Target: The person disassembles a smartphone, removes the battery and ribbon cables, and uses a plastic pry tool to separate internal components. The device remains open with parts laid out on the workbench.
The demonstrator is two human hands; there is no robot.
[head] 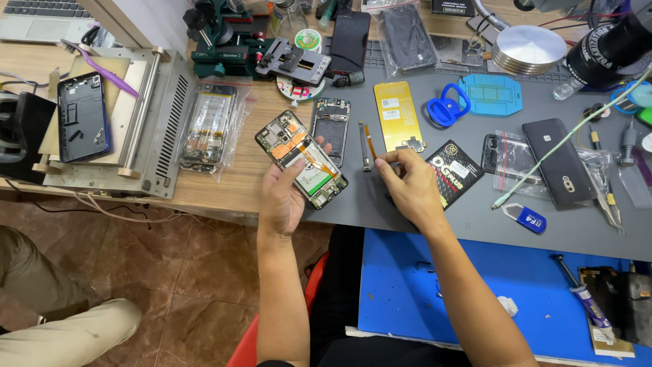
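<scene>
My left hand (282, 197) holds an opened phone (301, 159) with its back off, showing the board, orange flex cables and a white battery. My right hand (407, 183) rests on the grey mat (475, 224), fingertips pinching the lower end of a thin orange flex cable (370, 141) that lies on the mat. Just left of the cable lies a narrow dark strip part (364, 156). Behind the held phone sits another opened phone frame (331, 129). A yellow battery-like panel (398, 115) lies right of the cable.
A grey machine (149, 122) with a blue phone shell (82, 117) stands at left. A bagged phone (207, 129), blue suction cup (447, 109), blue tray (490, 94), black phone (561, 163), black packet (454, 170), screwdriver (584, 295) and blue mat (435, 285) surround the work. Someone's leg (61, 333) shows lower left.
</scene>
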